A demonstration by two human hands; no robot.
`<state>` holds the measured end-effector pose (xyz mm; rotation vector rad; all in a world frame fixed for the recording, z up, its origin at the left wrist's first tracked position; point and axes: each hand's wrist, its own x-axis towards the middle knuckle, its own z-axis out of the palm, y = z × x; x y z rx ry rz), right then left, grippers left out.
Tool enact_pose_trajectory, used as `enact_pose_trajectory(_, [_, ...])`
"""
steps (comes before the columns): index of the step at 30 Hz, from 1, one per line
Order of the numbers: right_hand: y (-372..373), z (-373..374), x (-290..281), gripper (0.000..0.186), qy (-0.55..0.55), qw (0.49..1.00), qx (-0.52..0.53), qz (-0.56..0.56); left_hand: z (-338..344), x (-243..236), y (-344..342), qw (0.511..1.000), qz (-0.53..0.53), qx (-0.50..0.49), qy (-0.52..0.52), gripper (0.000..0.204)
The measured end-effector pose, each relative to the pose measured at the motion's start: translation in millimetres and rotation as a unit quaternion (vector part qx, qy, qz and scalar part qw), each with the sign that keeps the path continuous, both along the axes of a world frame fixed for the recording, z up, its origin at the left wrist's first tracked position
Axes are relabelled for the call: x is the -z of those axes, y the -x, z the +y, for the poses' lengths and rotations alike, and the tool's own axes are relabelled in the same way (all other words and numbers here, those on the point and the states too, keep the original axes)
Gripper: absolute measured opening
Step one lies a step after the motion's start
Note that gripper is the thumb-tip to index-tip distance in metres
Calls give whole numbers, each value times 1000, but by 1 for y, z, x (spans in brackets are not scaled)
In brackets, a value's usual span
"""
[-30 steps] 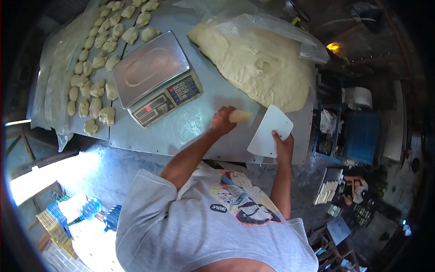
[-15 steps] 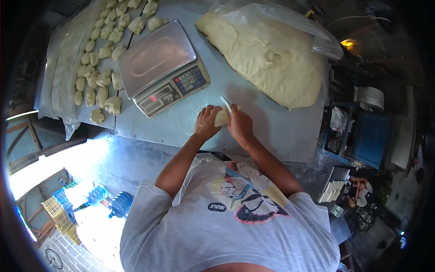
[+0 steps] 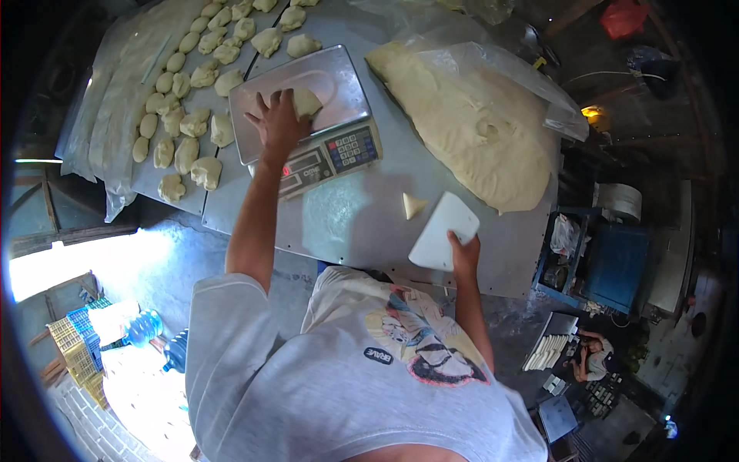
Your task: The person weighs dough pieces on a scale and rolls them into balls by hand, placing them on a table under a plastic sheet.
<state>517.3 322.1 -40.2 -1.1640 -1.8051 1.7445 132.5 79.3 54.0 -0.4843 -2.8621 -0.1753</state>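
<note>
My left hand (image 3: 277,119) is over the steel pan (image 3: 336,77) of the digital scale (image 3: 352,150), fingers spread, touching a pale dough piece (image 3: 306,103) partly hidden beneath it. My right hand (image 3: 465,250) grips a white flat scraper (image 3: 441,227) low over the metal table (image 3: 331,231). A small cut scrap of dough (image 3: 412,205) lies just left of the scraper. A large dough mass (image 3: 473,131) under clear plastic sits beyond, at the right of the scale.
Dough pieces (image 3: 186,154) lie in rows at the left beside plastic sheeting (image 3: 100,146). A blue metal rack (image 3: 589,254) stands off the table's right. Another person (image 3: 596,358) is beside a loaded tray (image 3: 546,346) at lower right. Crates (image 3: 73,343) and water bottles (image 3: 142,329) are at lower left.
The hands, together on the dough half a second ago, have separated: the left moved up onto the scale with a piece, the right drew rightward with the scraper. A small scrap is left on the table.
</note>
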Motion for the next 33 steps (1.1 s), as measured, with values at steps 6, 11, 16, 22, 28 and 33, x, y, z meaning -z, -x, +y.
enact_pose_trajectory(6, [-7, -27, -31, 39, 34, 996, 28, -71, 80, 129, -165, 861, -156, 448, -182, 51])
enact_pose_trajectory(11, [12, -21, -55, 36, -47, 996, -17, -68, 101, 118, -211, 832, -374, 333, -241, 35])
enact_pose_trajectory(16, [10, -11, -48, 34, -85, 992, -53, -81, 92, 122, -220, 858, -385, 242, -240, 26])
enact_pose_trajectory(22, [22, -9, -42, 31, -93, 986, -119, -62, 79, 120, -228, 878, -298, 266, -265, 37])
enact_pose_trajectory(28, [26, -11, -53, 32, -119, 981, -140, -56, 72, 101, -198, 909, -200, 206, -302, 47])
enact_pose_trajectory(33, [7, -4, -60, 38, -64, 991, -82, -80, 27, 4, -67, 979, 90, -22, -181, 69])
